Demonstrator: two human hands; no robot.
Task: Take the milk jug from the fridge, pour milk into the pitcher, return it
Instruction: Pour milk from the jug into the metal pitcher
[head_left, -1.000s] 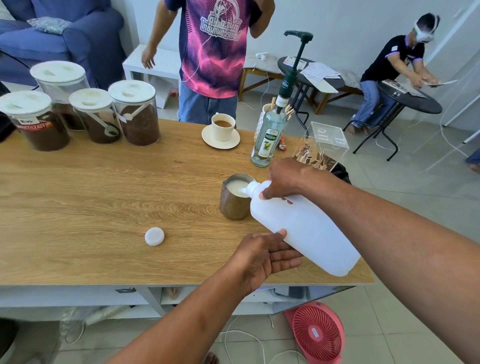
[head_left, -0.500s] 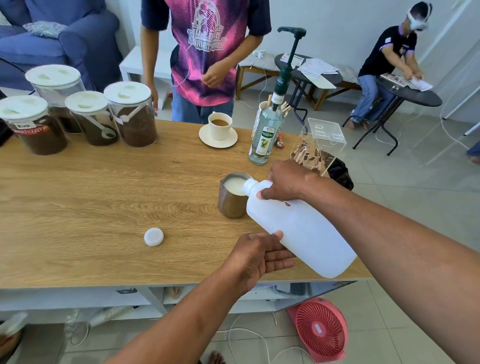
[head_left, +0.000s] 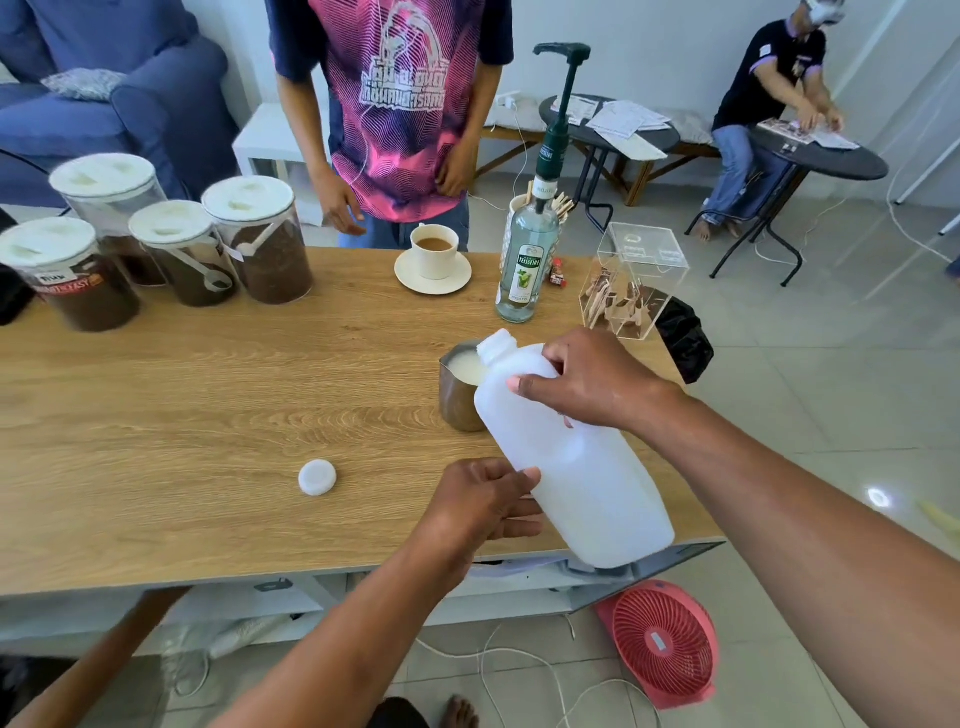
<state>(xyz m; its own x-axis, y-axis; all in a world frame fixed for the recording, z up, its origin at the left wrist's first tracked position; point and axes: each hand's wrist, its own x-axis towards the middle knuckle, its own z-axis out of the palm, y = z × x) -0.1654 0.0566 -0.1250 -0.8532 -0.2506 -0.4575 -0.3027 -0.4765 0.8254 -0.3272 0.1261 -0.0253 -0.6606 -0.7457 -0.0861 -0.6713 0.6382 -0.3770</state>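
milk jug tipped back from the pitcher, both hands on it

the white milk jug (head_left: 576, 462) leans at a slant over the near right corner of the wooden table (head_left: 171, 415), its base hanging past the table edge and its uncapped neck pointing up and left. the right hand (head_left: 592, 382) grips the jug's shoulder, fingers curled round the handle area and thumb laid on the front face. the left hand (head_left: 485, 501) cups the lower side of the jug, thumb tip pressed on the plastic and fingers curled under it. just beyond the right thumb, the steel pitcher (head_left: 460, 387) stands upright with milk near its rim; the jug's neck is beside the pitcher's rim and partly covers it. left of the left fingers lies the jug's white cap (head_left: 317, 477), apart from everything, with bare wood all round it.

a moment ago the spout dipped into the pitcher's mouth; now the neck has lifted clear and the jug stands steeper. the person in the pink shirt (head_left: 400, 104) has dropped both hands to the waist.

beyond the right fingers stand a syrup bottle with pump (head_left: 524, 260), a clear acrylic box (head_left: 631, 280) and a cup of coffee on a saucer (head_left: 434, 254). far left, four lidded coffee jars (head_left: 171, 244) cluster at the far edge. a red fan (head_left: 660, 642) lies on the tiled floor below the jug, among white cables. a seated person (head_left: 763, 98) works at a dark round table, and a blue sofa (head_left: 104, 98) fills the far left corner.
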